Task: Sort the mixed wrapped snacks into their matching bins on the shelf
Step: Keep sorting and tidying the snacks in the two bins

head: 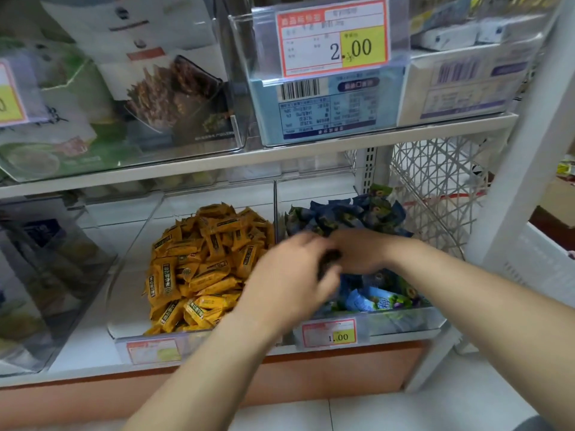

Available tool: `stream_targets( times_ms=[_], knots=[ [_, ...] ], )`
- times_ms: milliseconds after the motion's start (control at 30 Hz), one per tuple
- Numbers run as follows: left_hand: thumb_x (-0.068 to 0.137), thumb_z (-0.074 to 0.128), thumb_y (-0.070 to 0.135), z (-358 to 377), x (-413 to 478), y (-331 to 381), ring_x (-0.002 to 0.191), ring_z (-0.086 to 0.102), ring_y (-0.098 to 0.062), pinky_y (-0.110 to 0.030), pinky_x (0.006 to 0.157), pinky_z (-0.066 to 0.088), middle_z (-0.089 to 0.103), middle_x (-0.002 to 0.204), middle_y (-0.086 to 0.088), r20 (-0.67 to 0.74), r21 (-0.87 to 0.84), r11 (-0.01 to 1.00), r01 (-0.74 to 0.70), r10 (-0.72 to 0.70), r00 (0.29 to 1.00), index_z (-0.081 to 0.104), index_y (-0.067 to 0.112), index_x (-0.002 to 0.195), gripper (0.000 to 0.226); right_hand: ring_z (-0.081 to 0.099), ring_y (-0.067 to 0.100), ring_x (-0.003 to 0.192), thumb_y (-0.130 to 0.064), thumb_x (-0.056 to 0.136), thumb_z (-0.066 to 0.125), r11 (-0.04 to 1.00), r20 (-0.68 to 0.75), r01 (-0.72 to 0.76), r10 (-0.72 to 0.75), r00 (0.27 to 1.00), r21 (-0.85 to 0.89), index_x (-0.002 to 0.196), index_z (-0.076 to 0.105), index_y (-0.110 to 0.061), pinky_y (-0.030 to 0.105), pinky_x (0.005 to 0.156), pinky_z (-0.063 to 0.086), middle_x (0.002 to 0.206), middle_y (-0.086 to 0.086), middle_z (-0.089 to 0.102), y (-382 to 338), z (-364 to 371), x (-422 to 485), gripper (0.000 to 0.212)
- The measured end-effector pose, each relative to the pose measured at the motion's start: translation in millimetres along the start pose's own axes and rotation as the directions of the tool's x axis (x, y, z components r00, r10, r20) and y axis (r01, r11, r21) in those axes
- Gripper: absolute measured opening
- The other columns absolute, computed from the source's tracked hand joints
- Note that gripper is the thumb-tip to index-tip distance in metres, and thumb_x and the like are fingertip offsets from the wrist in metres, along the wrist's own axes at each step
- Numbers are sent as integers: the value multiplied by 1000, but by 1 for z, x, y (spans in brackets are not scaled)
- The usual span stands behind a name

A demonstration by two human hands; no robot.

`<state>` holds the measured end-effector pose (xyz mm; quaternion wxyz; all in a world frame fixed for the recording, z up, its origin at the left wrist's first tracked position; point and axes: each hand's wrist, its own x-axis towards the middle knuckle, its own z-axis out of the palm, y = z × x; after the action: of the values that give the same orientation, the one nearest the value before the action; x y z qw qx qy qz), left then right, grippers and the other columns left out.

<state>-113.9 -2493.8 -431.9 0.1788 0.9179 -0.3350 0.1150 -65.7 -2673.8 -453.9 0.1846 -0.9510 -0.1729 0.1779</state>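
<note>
On the lower shelf a clear bin (124,306) holds a heap of yellow wrapped snacks (199,269). Right of it, a second clear bin (413,318) holds blue wrapped snacks (345,213), with a lighter blue one (370,301) near its front. Both my hands meet over the blue bin's front left corner and are blurred. My left hand (289,275) has its fingers curled around a dark wrapped snack (329,262). My right hand (361,250) touches the same spot from the right; its grip is hidden.
Price tags (329,332) hang on the bin fronts. The upper shelf (217,164) carries clear bins with boxed and bagged goods and a large price tag (334,35). A white upright post (525,157) and mesh side panel (435,181) stand at the right.
</note>
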Motion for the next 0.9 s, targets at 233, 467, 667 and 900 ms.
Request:
stream_targets(
  times_ms=[233, 467, 667, 900],
  knots=[
    [98, 48, 35, 50, 6, 15, 119, 54, -35, -45, 93, 50, 48, 139, -11, 243, 50, 994, 101, -110, 964, 39, 12, 141, 50, 66, 21, 89, -24, 91, 64, 954, 54, -195, 212, 976, -226, 104, 73, -25, 39, 80, 56, 98, 0, 72, 26, -15, -12, 17],
    [91, 48, 50, 75, 27, 17, 109, 60, -36, -34, 77, 42, 65, 119, -13, 394, 42, 900, 433, -413, 821, 56, 16, 116, 44, 61, 15, 106, -7, 89, 54, 965, 37, -253, 256, 966, -72, 126, 66, -29, 28, 86, 52, 122, -8, 66, 33, -19, -21, 44],
    [79, 74, 40, 80, 54, 2, 77, 63, -9, -26, 69, 53, 70, 91, 1, 519, -256, 743, 618, -433, 737, 72, 17, 94, 27, 59, 17, 82, -7, 87, 55, 977, 94, -213, 211, 973, 21, 81, 66, -22, 30, 70, 48, 83, -5, 64, 38, -9, -15, 20],
    [75, 79, 27, 84, 62, -3, 76, 64, -7, -19, 59, 50, 70, 86, 3, 558, -367, 600, 711, -469, 685, 69, 21, 97, 25, 63, 30, 108, 0, 85, 48, 947, 64, -231, 222, 973, 222, 115, 67, -5, 41, 90, 52, 114, 14, 69, 43, -5, -16, 35]
  ],
)
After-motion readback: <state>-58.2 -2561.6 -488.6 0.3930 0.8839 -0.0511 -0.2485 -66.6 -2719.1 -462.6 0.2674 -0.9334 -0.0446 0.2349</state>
